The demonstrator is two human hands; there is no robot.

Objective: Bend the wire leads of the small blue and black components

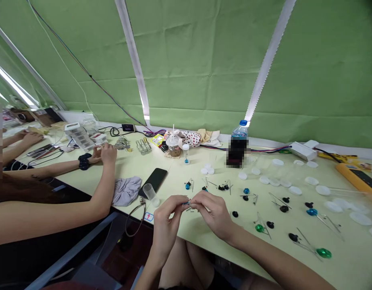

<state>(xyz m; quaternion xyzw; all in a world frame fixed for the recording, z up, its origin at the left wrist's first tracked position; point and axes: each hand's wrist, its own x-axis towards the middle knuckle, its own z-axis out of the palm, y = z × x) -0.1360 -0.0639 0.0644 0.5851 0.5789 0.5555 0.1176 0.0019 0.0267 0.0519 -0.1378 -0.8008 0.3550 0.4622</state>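
Bare legs (188, 262) show below the near edge of a pale worktop (204, 231). Over that edge the person's left hand (167, 217) and right hand (214, 213) meet, the fingers of both pinched on a small bluish piece (187, 203), mostly hidden by the fingertips. To the right lie green pieces (324, 253), blue pieces (312, 212) and black pieces (293, 237), several of them near thin metal rods. Left of the hands, a clear cup (149, 191) is next to a dark phone (158, 178), with a crumpled grey cloth (127, 190) on the phone's other side. Farther off are white discs (295, 191), a co-worker's hands (109, 154), a capped tube (186, 155), a drink cup with a straw (174, 147) and a blue-capped bottle (240, 131), its middle blurred out. Behind everything hangs green sheeting (204, 60).
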